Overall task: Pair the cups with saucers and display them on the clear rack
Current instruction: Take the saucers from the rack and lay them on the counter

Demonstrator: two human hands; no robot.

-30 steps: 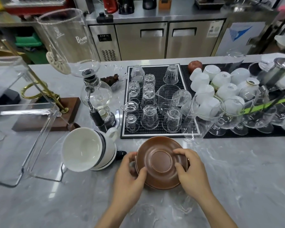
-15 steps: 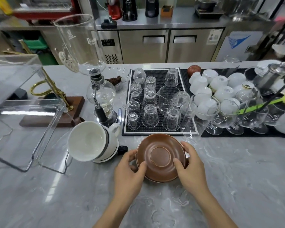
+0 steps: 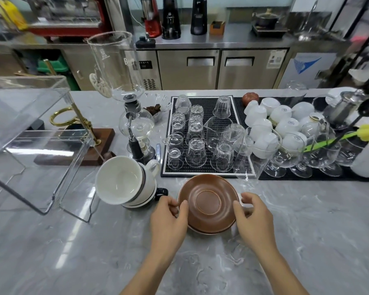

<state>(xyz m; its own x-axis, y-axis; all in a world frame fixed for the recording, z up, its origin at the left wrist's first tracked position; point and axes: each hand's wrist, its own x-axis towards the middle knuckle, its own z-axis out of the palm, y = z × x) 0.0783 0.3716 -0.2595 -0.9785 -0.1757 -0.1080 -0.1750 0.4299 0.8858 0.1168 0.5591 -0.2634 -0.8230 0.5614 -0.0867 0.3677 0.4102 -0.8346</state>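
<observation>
The brown saucer point(image 3: 208, 202) hides whatever lies under it except a pale rim at its near edge. The clear rack point(image 3: 30, 135) runs off the left edge. The white cups point(image 3: 124, 183) cover most of a black-handled piece behind them.

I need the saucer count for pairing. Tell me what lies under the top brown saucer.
Under the round brown ceramic saucer, a paler saucer rim shows at its near edge, so it tops a stack. How many lie beneath is hidden. Both hands, left hand and right hand, grip the sides.
</observation>
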